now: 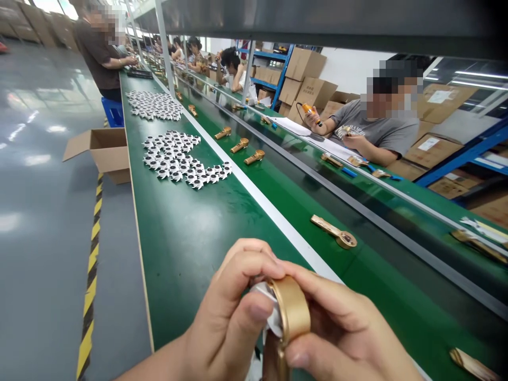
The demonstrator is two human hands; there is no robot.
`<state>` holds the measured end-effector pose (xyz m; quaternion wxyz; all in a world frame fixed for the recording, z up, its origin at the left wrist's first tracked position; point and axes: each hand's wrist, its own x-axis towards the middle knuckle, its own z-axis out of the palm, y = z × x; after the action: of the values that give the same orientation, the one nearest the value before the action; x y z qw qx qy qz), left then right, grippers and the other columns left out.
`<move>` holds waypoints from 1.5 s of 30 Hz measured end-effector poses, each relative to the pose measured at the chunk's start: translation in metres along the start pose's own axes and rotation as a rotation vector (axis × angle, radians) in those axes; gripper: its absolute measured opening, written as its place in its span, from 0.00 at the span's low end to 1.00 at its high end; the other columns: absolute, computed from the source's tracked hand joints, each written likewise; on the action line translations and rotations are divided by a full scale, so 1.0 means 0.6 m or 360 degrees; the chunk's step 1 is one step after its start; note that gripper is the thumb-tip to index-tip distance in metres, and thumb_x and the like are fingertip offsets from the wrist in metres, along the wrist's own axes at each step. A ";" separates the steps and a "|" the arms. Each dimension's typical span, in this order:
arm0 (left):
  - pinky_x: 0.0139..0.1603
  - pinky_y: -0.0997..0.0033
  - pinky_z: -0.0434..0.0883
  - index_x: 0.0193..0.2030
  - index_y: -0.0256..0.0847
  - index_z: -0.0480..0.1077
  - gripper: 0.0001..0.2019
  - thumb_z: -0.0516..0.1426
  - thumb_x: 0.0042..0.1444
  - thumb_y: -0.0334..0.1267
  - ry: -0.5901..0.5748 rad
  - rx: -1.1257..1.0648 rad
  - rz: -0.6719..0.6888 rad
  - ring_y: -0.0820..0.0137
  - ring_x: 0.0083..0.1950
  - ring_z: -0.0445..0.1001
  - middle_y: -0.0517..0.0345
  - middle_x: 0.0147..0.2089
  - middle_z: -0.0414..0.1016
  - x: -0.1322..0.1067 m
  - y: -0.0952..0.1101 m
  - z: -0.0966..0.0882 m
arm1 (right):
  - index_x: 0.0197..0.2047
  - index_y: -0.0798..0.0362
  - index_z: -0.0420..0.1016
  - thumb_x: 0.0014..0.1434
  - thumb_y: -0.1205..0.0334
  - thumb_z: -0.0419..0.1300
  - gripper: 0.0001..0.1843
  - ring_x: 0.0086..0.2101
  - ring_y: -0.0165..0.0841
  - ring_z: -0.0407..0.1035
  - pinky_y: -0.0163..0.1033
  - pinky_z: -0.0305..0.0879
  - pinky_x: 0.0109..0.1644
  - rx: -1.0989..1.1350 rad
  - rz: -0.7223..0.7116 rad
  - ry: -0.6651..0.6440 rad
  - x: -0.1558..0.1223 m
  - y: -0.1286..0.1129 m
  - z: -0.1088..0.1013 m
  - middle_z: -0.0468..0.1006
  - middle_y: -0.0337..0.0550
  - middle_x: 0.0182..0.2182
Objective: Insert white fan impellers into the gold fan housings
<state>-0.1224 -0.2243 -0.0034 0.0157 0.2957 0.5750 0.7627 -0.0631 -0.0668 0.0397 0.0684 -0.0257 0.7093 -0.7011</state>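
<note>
Two hands meet at one gold shell (296,307), held up in front of the green bench (186,211). The left hand (222,317) grasps a white fan (274,321) at the shell's open side, thumb against the blades; the right hand (349,328) grips the shell, thumb low, fingers over the top. For good handling, in my judgement: brace the shell firmly, apply left-thumb pressure evenly, and keep the fan square to the rim so no thin blade bends. Seating depth cannot be told from here.
</note>
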 end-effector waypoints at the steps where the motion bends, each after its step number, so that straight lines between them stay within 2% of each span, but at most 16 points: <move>1: 0.45 0.71 0.75 0.53 0.56 0.69 0.15 0.48 0.68 0.55 -0.0023 0.0031 -0.0002 0.67 0.47 0.72 0.55 0.50 0.68 -0.003 -0.003 -0.002 | 0.61 0.40 0.75 0.54 0.49 0.71 0.32 0.47 0.46 0.79 0.44 0.79 0.47 -0.0008 0.0029 -0.0002 0.004 0.002 0.004 0.81 0.47 0.51; 3: 0.45 0.69 0.75 0.60 0.57 0.62 0.19 0.44 0.69 0.57 -0.0070 0.0195 -0.0056 0.66 0.50 0.73 0.54 0.55 0.68 0.003 -0.012 -0.016 | 0.60 0.42 0.75 0.55 0.44 0.68 0.31 0.49 0.46 0.78 0.44 0.78 0.48 -0.0150 0.0060 0.0016 0.028 0.003 0.000 0.81 0.48 0.53; 5: 0.47 0.69 0.75 0.63 0.54 0.59 0.21 0.42 0.70 0.56 -0.0048 0.0718 -0.0108 0.65 0.51 0.73 0.52 0.58 0.69 0.028 -0.027 -0.051 | 0.58 0.45 0.76 0.59 0.41 0.64 0.28 0.47 0.42 0.78 0.42 0.77 0.48 -0.0499 0.0088 0.0158 0.080 -0.001 -0.023 0.82 0.47 0.50; 6: 0.49 0.67 0.75 0.63 0.50 0.60 0.21 0.43 0.70 0.55 0.0017 0.1042 -0.0126 0.64 0.51 0.73 0.51 0.57 0.70 0.048 -0.036 -0.075 | 0.56 0.46 0.76 0.62 0.41 0.60 0.25 0.45 0.40 0.78 0.41 0.77 0.48 -0.0789 0.0128 0.0344 0.115 -0.004 -0.042 0.83 0.45 0.47; 8: 0.51 0.63 0.73 0.54 0.44 0.68 0.19 0.50 0.66 0.54 0.0259 0.1649 -0.0158 0.60 0.50 0.73 0.50 0.53 0.71 0.094 -0.055 -0.133 | 0.57 0.52 0.72 0.68 0.46 0.55 0.22 0.44 0.39 0.77 0.43 0.76 0.49 -0.1002 0.0220 0.0627 0.196 -0.011 -0.090 0.81 0.48 0.47; 10: 0.57 0.55 0.68 0.54 0.39 0.68 0.21 0.56 0.60 0.52 0.0414 0.1871 -0.0196 0.54 0.52 0.71 0.45 0.52 0.70 0.143 -0.075 -0.192 | 0.57 0.54 0.71 0.69 0.51 0.56 0.20 0.48 0.41 0.75 0.49 0.73 0.52 -0.1195 0.0358 0.0873 0.275 -0.014 -0.142 0.77 0.51 0.52; 12: 0.59 0.51 0.66 0.52 0.39 0.70 0.22 0.58 0.57 0.52 0.0401 0.2023 -0.0261 0.49 0.54 0.69 0.45 0.48 0.70 0.181 -0.096 -0.238 | 0.58 0.53 0.71 0.68 0.54 0.60 0.19 0.50 0.41 0.73 0.52 0.72 0.52 -0.1361 0.0520 0.1022 0.339 -0.012 -0.187 0.74 0.50 0.55; 16: 0.51 0.53 0.69 0.52 0.44 0.73 0.22 0.57 0.56 0.55 0.0228 0.2200 -0.0417 0.48 0.50 0.70 0.46 0.44 0.69 0.212 -0.130 -0.280 | 0.57 0.54 0.71 0.67 0.56 0.61 0.19 0.49 0.41 0.73 0.51 0.73 0.52 -0.1588 0.0801 0.0994 0.390 0.005 -0.249 0.74 0.50 0.55; 19: 0.50 0.53 0.68 0.51 0.46 0.74 0.21 0.54 0.58 0.55 0.0186 0.2260 -0.0453 0.48 0.51 0.70 0.45 0.46 0.68 0.211 -0.139 -0.286 | 0.58 0.54 0.71 0.67 0.55 0.61 0.19 0.49 0.41 0.73 0.52 0.73 0.52 -0.1726 0.0923 0.0875 0.359 0.016 -0.288 0.74 0.50 0.55; 23: 0.50 0.56 0.67 0.43 0.44 0.73 0.17 0.55 0.57 0.54 0.0133 0.2251 -0.0448 0.50 0.50 0.70 0.46 0.46 0.70 0.203 -0.135 -0.285 | 0.58 0.53 0.71 0.67 0.56 0.61 0.19 0.50 0.41 0.73 0.52 0.73 0.52 -0.1858 0.0979 0.0680 0.265 0.035 -0.332 0.74 0.49 0.56; 27: 0.42 0.63 0.67 0.32 0.43 0.69 0.15 0.55 0.57 0.54 0.0011 0.2202 -0.0473 0.56 0.44 0.74 0.51 0.41 0.75 0.190 -0.126 -0.273 | 0.56 0.53 0.72 0.67 0.56 0.61 0.17 0.48 0.39 0.74 0.50 0.73 0.50 -0.1841 0.0831 0.0545 0.194 0.060 -0.332 0.75 0.48 0.53; 30: 0.33 0.65 0.65 0.42 0.42 0.68 0.21 0.57 0.55 0.59 0.0118 0.2228 -0.0543 0.56 0.40 0.75 0.50 0.40 0.76 0.186 -0.120 -0.260 | 0.54 0.54 0.73 0.67 0.57 0.61 0.15 0.46 0.38 0.74 0.49 0.73 0.49 -0.1743 0.0610 0.0609 0.162 0.061 -0.307 0.76 0.47 0.51; 34: 0.40 0.61 0.68 0.51 0.41 0.69 0.24 0.56 0.57 0.58 0.0140 0.2222 -0.0520 0.53 0.49 0.74 0.47 0.48 0.76 0.191 -0.123 -0.246 | 0.51 0.52 0.71 0.57 0.60 0.67 0.19 0.39 0.36 0.73 0.43 0.72 0.44 -0.1413 0.0300 0.0614 0.114 0.032 -0.249 0.78 0.43 0.42; 37: 0.50 0.56 0.69 0.52 0.39 0.70 0.21 0.56 0.62 0.52 0.0061 0.2112 -0.0499 0.58 0.50 0.73 0.49 0.47 0.76 0.189 -0.125 -0.236 | 0.52 0.50 0.69 0.55 0.56 0.66 0.22 0.37 0.35 0.73 0.39 0.72 0.39 -0.1037 0.0178 0.0428 0.074 0.007 -0.197 0.79 0.43 0.42; 40: 0.54 0.56 0.69 0.50 0.40 0.73 0.21 0.60 0.57 0.52 -0.0072 0.1884 -0.0483 0.57 0.52 0.74 0.49 0.49 0.76 0.167 -0.118 -0.214 | 0.54 0.52 0.70 0.55 0.54 0.65 0.25 0.38 0.34 0.74 0.39 0.73 0.40 -0.0742 0.0171 0.0276 0.042 -0.004 -0.153 0.79 0.45 0.44; 45: 0.43 0.66 0.75 0.48 0.40 0.71 0.18 0.59 0.57 0.50 -0.0347 0.1274 -0.0594 0.63 0.41 0.79 0.53 0.40 0.80 0.098 -0.083 -0.138 | 0.53 0.52 0.68 0.50 0.64 0.66 0.26 0.40 0.34 0.76 0.39 0.73 0.46 -0.0418 0.0229 0.0129 0.007 0.005 -0.108 0.79 0.43 0.42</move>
<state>-0.2254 -0.2582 -0.0359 0.0977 0.2483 0.8631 0.4288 -0.0756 -0.0031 0.0369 0.0858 0.0448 0.7971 -0.5960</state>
